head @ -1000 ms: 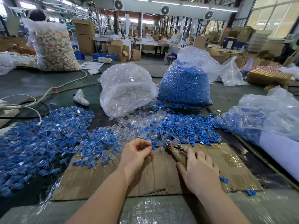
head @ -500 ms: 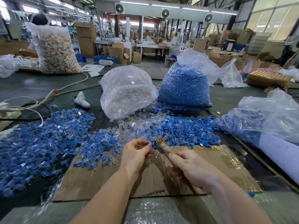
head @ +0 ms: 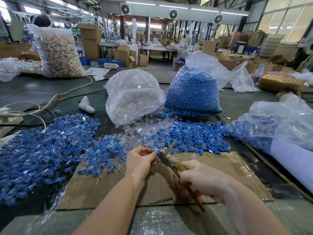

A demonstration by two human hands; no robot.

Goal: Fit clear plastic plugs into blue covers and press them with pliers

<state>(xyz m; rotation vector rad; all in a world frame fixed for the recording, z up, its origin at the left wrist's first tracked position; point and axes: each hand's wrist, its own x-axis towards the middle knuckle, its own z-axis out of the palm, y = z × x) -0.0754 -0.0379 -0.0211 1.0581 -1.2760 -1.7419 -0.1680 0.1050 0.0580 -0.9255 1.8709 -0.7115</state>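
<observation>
Nearest, two bare arms reach in from 6 o'clock over a flat piece of cardboard (head: 228, 168). The right hand (head: 201, 180) is wrapped tight around the handles of the pliers (head: 171, 161). The pliers point up toward 11 o'clock. Their metal tip meets the left hand (head: 140, 161). The left hand's fingertips (head: 153, 154) are pinched together on a small clear and blue piece (head: 156, 151) right at the tip. The piece is too small to see well.

Just past the hands is a heap of loose blue covers (head: 194, 136) at 1 o'clock, touching the cardboard edge. Clear plugs (head: 140, 131) are scattered at 12 o'clock. A big pile of blue and clear pieces (head: 33, 150) spreads out at 9 o'clock.

Farther back stands a bag of clear plugs (head: 133, 97) at 12 o'clock. A bag of blue covers (head: 194, 92) stands just beside it at 1 o'clock. Another bag with blue pieces (head: 271, 126) lies at 3 o'clock.
</observation>
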